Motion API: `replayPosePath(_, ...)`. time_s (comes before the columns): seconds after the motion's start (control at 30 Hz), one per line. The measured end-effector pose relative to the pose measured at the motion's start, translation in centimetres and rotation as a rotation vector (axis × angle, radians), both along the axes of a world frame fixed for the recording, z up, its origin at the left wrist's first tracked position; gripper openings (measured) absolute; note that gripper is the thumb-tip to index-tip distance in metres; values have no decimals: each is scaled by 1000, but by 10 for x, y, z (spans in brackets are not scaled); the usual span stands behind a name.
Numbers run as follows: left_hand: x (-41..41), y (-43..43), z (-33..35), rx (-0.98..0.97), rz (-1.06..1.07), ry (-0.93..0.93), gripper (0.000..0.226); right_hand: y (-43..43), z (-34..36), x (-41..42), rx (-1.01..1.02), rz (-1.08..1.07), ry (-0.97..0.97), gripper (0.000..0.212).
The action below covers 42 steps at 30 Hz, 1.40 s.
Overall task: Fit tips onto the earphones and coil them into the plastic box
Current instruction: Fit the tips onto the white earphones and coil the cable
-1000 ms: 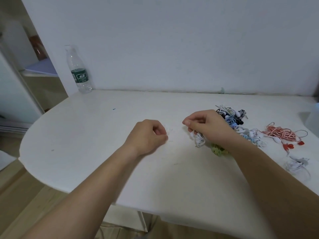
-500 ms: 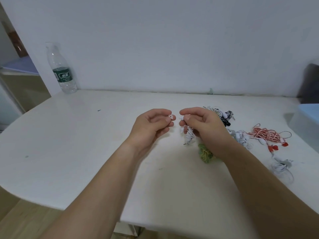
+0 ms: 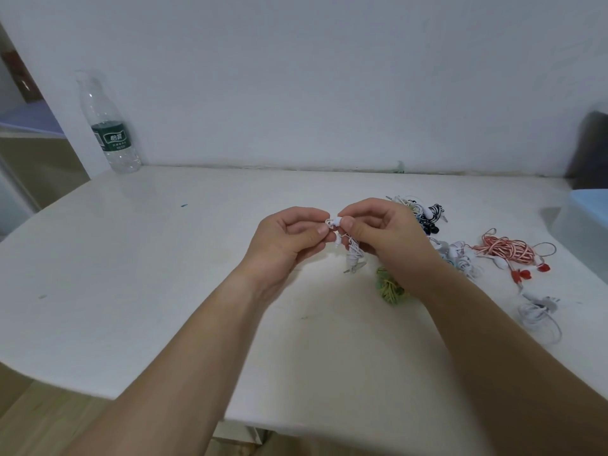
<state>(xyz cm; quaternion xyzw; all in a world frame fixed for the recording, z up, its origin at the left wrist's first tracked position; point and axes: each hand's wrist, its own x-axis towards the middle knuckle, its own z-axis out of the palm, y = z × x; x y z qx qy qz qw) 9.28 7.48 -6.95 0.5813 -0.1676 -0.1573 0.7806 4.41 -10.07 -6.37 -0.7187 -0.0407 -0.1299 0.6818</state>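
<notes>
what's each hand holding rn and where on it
Right hand pinches the white earphones at one earbud; left hand pinches a small white tip beside it.

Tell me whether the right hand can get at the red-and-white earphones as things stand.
Probably yes: the red-and-white earphones lie uncovered on the table to the right of the right hand, but it is pinching the white earphones and must let go first.

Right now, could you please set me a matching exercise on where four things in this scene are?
1. water bottle
2. red-and-white earphones
3. green earphones
4. white earphones

a. pinched by left hand and right hand
b. lying farthest right of the four
c. upright, far left
d. partly hidden by the right hand's wrist

Pairs: 1-c, 2-b, 3-d, 4-a
</notes>
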Motion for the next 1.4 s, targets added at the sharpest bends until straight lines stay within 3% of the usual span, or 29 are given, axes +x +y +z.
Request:
replayPosePath(0.5,-1,3,0,27,3,6,14,-3,-3,2,-46,-13,2,9)
replayPosePath(0.97,-3,5,-1,145,-42,-88,11,-9,1,-3,-4,146,93,16)
replayPosePath(1.4,-2,5,-1,167,3,-64,14,-7,-1,-1,-51,131,36,10)
